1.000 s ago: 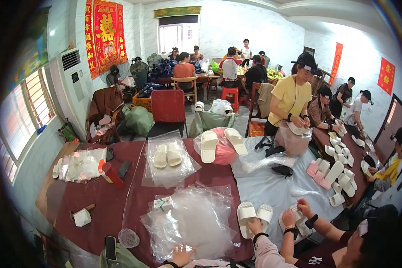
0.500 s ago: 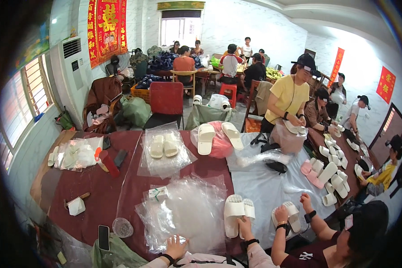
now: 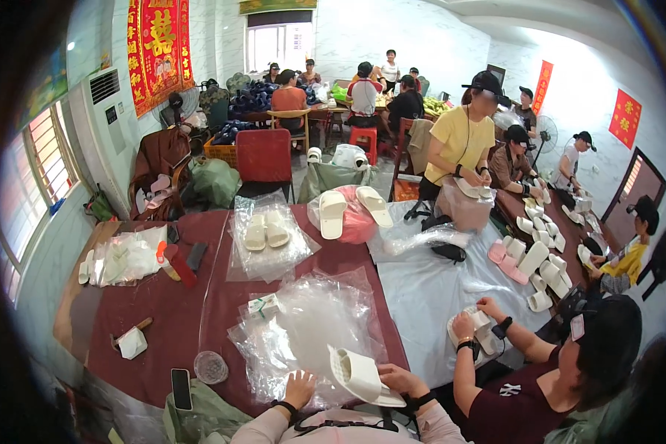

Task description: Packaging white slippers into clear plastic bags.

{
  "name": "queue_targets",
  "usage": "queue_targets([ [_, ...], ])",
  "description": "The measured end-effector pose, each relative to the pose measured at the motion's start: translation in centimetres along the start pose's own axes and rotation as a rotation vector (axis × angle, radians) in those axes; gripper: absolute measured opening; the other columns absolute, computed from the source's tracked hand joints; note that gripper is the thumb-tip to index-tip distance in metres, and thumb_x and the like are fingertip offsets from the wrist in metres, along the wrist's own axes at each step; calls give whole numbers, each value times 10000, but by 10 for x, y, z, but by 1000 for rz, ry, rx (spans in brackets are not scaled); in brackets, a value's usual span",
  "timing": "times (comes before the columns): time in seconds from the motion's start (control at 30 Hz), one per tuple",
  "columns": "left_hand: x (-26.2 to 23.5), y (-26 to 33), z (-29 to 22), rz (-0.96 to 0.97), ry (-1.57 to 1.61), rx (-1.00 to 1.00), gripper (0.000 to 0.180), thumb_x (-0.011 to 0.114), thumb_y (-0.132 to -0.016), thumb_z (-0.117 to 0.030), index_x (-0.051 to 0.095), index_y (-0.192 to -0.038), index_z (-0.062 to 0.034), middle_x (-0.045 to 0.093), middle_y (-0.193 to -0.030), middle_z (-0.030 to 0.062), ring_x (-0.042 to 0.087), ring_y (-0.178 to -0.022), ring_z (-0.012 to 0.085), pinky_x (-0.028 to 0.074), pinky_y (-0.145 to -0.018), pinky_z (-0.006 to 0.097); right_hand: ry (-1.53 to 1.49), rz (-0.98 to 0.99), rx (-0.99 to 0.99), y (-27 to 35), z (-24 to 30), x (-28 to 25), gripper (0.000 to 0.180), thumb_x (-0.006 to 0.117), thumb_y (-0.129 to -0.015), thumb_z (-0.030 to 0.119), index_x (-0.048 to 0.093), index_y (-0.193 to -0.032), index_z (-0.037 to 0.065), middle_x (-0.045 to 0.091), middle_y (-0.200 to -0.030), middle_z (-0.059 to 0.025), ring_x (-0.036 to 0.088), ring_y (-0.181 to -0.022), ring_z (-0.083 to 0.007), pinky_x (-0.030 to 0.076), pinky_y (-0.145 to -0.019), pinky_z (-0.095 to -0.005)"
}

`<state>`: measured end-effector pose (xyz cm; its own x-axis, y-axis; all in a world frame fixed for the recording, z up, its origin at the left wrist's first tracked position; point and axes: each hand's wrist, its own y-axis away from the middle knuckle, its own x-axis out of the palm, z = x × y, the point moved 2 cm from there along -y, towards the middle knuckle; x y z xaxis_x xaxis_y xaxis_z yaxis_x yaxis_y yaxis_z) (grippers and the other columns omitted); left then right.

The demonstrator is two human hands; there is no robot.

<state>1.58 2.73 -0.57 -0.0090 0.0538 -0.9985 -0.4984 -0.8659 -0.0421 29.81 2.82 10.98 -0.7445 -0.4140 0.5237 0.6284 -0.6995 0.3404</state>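
Note:
My right hand (image 3: 399, 379) grips a pair of white slide slippers (image 3: 358, 374), raised and tilted just over the right edge of a spread pile of clear plastic bags (image 3: 314, 325). The two slippers overlap, so the lower one is partly covered. Flat on the near part of those bags rests my left hand (image 3: 300, 389), fingers spread, with nothing in it. A small white and green packet (image 3: 263, 305) lies at the pile's far left corner.
Left of the bags are a clear round tub (image 3: 211, 367) and a phone (image 3: 180, 389). Slippers on plastic (image 3: 267, 232) lie farther back. At my right, a co-worker (image 3: 525, 370) handles white slippers (image 3: 475, 330); another person (image 3: 462, 144) stands across the table.
The slippers have come up off the table in my right hand and moved left to the bags. My left hand stays on the bags. The co-worker's hands have come together over their slippers.

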Motion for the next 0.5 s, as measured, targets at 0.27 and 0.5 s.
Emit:
queue_targets([
  [0.27, -9, 4, 9, 70, 323, 16, 314, 609, -725, -204, 581, -1024, -111, 540, -991, 100, 507, -934, 288, 422, -761, 419, 234, 103, 68, 24, -23, 37, 448, 556, -817, 186, 485, -1190, -52, 534, -1162, -65, 450, -1077, -143, 300, -964, -262],
  [0.5, 14, -3, 30, 47, 336, 42, 166, 533, -786, -165, 595, -924, -97, 560, -943, 105, 527, -914, 294, 450, -728, 402, 378, 185, 117, 23, -40, 46, 448, 581, -796, 170, 498, -1185, -35, 560, -1113, -27, 461, -1026, -107, 324, -924, -241],
])
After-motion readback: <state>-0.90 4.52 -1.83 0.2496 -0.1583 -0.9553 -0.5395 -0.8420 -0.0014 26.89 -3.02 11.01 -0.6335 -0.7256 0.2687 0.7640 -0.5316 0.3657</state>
